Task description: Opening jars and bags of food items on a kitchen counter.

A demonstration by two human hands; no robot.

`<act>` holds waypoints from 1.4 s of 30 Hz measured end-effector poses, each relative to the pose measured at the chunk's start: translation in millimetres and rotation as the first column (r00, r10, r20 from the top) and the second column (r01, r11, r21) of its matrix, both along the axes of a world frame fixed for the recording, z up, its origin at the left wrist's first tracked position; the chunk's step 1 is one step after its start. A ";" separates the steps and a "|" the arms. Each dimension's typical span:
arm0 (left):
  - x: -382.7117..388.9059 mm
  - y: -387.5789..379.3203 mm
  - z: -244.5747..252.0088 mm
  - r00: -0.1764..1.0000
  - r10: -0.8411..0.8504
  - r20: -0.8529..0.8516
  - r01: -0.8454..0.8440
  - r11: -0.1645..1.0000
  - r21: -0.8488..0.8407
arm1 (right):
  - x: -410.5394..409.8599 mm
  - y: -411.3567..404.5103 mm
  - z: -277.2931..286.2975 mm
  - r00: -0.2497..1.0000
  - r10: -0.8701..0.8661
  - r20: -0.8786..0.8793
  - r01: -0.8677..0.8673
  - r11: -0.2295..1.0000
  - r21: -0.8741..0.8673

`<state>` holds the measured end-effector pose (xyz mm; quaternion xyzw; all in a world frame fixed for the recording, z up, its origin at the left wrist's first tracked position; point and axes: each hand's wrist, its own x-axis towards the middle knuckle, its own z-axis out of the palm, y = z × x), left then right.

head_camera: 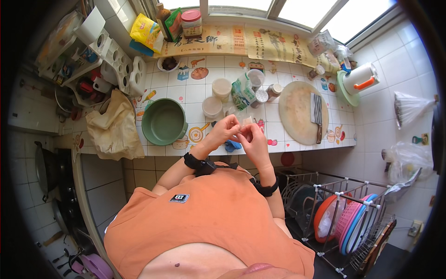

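My left hand (pixel 225 130) and my right hand (pixel 252 136) meet at the fingertips over the front edge of the tiled counter. Their fingers pinch something small; what it is I cannot tell. A pale, translucent piece (pixel 247 121) shows just behind the right fingers. Below the hands a blue cloth or bag (pixel 232 145) lies at the counter edge. Beyond them stand two lidded plastic tubs (pixel 221 88), a green and white plastic packet (pixel 243 91), an upright clear tub (pixel 256 77) and two spice jars (pixel 274 91). A black strap is round each wrist.
Left are a green basin (pixel 164 121) and a beige cloth bag (pixel 115 129). At right a cleaver (pixel 316 113) lies on a round cutting board (pixel 296 115). A bowl of dark pieces (pixel 168 64) sits at the back; a metal rack (pixel 334 195) stands below right.
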<state>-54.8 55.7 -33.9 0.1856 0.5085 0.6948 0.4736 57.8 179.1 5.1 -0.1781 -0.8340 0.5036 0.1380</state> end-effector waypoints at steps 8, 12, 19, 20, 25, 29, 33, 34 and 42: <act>1.7 2.3 -4.5 0.997 -0.025 -0.078 0.022 0.999 -0.041 | -1.0 1.9 -5.0 0.998 -0.058 0.031 0.059 0.998 -0.018; 3.6 3.0 -5.4 0.983 -0.054 -0.178 0.041 0.996 -0.080 | -2.4 2.8 -11.9 0.995 -0.096 0.023 0.097 0.995 -0.025; 9.1 8.2 -12.6 0.887 -0.025 -0.460 -0.075 0.978 -0.197 | -4.8 2.4 -23.5 0.992 -0.111 0.064 0.105 0.990 0.091; 10.4 9.1 -14.5 0.887 -0.024 -0.460 -0.075 0.978 -0.196 | -5.3 2.4 -25.9 0.990 -0.126 0.070 0.116 0.984 0.138; 15.1 8.1 -11.6 0.749 0.028 -0.662 -0.148 0.981 -0.126 | -5.7 7.0 -29.9 0.995 -0.076 0.067 0.073 0.996 0.049; 18.1 7.7 -22.9 0.738 0.050 -0.673 -0.173 0.978 -0.116 | -6.2 7.0 -30.4 0.996 -0.054 0.075 0.052 0.998 0.022; 19.7 10.1 -35.4 0.817 0.151 -0.557 -0.221 0.974 -0.060 | -8.3 4.8 -35.8 0.995 -0.078 0.060 0.076 0.996 0.037; 19.9 10.2 -35.1 0.826 0.158 -0.542 -0.227 0.972 -0.064 | -8.3 5.3 -38.6 0.995 -0.078 0.057 0.077 0.997 0.018; 21.4 15.6 -27.9 0.536 0.124 -0.835 -0.291 0.956 -0.044 | -10.1 4.3 -43.6 0.987 -0.129 0.093 0.142 0.978 -0.152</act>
